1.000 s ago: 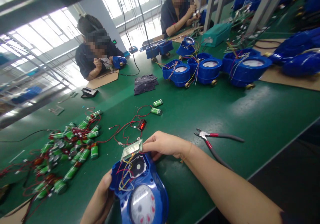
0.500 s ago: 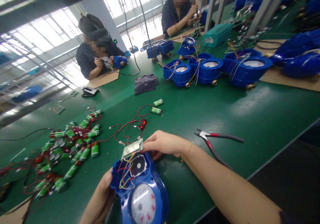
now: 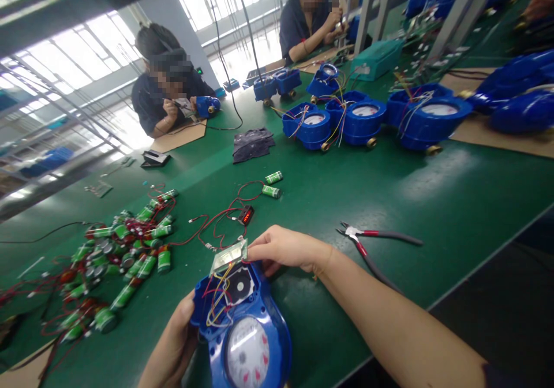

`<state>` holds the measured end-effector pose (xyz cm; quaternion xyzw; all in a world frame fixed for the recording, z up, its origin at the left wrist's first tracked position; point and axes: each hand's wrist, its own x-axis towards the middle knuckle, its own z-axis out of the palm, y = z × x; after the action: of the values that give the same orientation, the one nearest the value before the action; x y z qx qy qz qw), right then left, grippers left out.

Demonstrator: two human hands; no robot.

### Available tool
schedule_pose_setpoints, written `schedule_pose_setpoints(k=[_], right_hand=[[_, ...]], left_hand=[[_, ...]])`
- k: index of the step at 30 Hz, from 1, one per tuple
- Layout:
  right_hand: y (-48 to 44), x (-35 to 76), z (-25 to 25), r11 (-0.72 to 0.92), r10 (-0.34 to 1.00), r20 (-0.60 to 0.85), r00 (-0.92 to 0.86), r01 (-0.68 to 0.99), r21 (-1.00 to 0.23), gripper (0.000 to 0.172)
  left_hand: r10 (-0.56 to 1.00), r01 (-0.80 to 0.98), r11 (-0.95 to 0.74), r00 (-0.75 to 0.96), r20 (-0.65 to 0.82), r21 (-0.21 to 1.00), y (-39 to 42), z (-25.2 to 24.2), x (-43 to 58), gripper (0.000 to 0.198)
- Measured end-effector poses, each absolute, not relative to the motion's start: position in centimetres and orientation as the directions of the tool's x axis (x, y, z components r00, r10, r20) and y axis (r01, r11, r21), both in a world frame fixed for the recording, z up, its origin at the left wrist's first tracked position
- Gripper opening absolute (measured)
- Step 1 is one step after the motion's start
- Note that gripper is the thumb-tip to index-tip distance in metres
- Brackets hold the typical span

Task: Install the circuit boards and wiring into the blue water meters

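A blue water meter (image 3: 277,336) with a round white dial stands at the bottom centre, its upper compartment uncovered. My left hand (image 3: 182,324) grips the compartment's left side, with some fingers hidden behind the housing. My right hand (image 3: 281,249) pinches the right edge of a small green circuit board (image 3: 229,256), held tilted above the compartment. Yellow, red and white wires (image 3: 221,295) run from the board into the housing, beside a black square part (image 3: 240,286). Just beyond the board lies a small display module (image 3: 246,215) with glowing red digits, wired to green batteries (image 3: 272,191).
Many green batteries with red leads (image 3: 125,249) lie heaped at left. Cutting pliers (image 3: 355,233) rest at right, by my forearm. Several blue meters (image 3: 359,119), a dark cloth (image 3: 253,144) and a teal box (image 3: 376,60) are farther back. Two people (image 3: 162,82) work across the table.
The red digits on the display module read differently now. Both my hands, the meter and the board hold the same position. At the far upper right, part of a hand has come into view.
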<state>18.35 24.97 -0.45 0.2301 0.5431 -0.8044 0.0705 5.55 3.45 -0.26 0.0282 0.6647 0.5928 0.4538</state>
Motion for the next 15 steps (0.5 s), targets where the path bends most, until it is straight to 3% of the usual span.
schedule_pose_setpoints(k=[15], right_hand=[[25.0,18.4,-0.8,-0.396,0.130,-0.428,-0.894,0.349,-0.849,0.025]], left_hand=[[0.649,-0.535,0.307,-0.487,-0.585,0.787,2.7,-1.2,4.1,0.036]])
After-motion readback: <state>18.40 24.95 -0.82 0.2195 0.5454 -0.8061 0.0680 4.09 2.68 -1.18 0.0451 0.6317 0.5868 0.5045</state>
